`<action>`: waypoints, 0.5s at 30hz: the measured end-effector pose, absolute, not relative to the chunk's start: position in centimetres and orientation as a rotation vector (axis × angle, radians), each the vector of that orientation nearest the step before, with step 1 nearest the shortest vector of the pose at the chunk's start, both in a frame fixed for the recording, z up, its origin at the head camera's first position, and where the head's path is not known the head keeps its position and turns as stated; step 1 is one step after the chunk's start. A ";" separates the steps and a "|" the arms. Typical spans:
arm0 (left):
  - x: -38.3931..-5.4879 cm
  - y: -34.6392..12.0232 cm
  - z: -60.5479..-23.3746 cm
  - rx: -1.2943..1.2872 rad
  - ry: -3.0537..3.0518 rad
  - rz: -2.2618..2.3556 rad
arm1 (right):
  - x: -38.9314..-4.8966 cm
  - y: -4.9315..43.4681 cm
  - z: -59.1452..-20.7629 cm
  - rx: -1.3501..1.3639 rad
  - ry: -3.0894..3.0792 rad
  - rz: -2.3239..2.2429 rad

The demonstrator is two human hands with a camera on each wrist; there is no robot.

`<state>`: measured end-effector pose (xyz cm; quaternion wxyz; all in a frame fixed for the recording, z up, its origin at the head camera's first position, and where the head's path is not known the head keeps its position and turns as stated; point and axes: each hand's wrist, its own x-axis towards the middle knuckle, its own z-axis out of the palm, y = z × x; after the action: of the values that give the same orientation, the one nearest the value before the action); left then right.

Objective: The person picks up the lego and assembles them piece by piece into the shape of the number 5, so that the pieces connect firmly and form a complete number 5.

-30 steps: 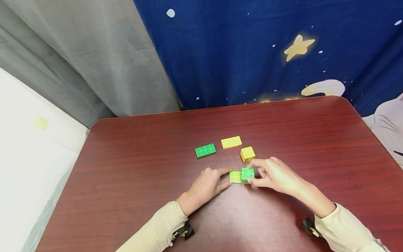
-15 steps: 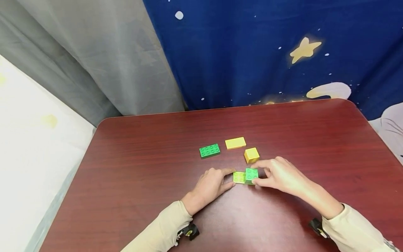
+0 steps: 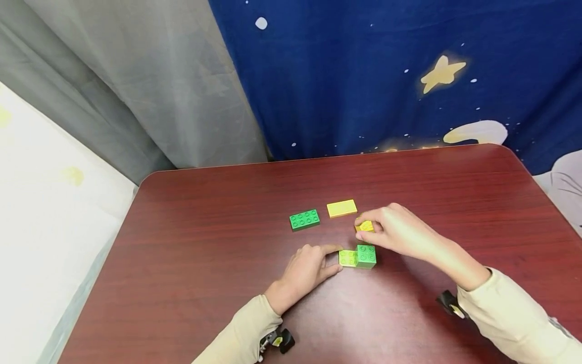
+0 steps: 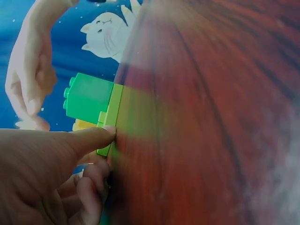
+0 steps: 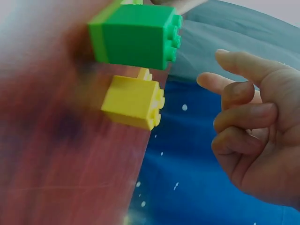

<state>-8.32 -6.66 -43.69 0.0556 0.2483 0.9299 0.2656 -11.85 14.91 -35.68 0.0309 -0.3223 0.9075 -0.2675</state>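
Observation:
A lime-green plate (image 3: 347, 258) lies on the table, and a taller green brick (image 3: 366, 256) stands on its right half. My left hand (image 3: 303, 270) pinches the plate's left end between thumb and forefinger, as the left wrist view also shows on the plate's edge (image 4: 114, 105). Over the yellow brick (image 3: 366, 226) hovers my right hand (image 3: 404, 232), hiding part of it in the head view. From the right wrist, a gap shows between that hand and the yellow brick (image 5: 131, 101). Its thumb and forefinger are extended and apart; the other fingers are curled in, holding nothing.
Further back lie a flat dark green brick (image 3: 304, 220) with two rows of studs and a flat yellow piece (image 3: 342, 208). The reddish-brown table (image 3: 218, 227) ends at a blue star curtain (image 3: 345, 76) and a grey curtain (image 3: 173, 91).
My right hand has let go of the green brick, which stays on the lime plate, and has moved away from me over the yellow brick. The left hand keeps its pinch.

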 end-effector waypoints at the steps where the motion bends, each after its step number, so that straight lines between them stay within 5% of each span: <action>1: -8.3 -6.7 -43.7 0.752 2.827 0.806 | -12.3 14.5 -35.6 -1.002 2.800 -0.801; 15: -8.4 -6.7 -44.1 0.726 2.834 0.922 | -17.1 8.9 -36.3 -1.007 2.756 -0.480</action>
<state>-8.38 -6.68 -44.14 0.0369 0.2363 0.9233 0.3004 -17.10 8.91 -36.29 0.0840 -0.3376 0.9236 -0.1610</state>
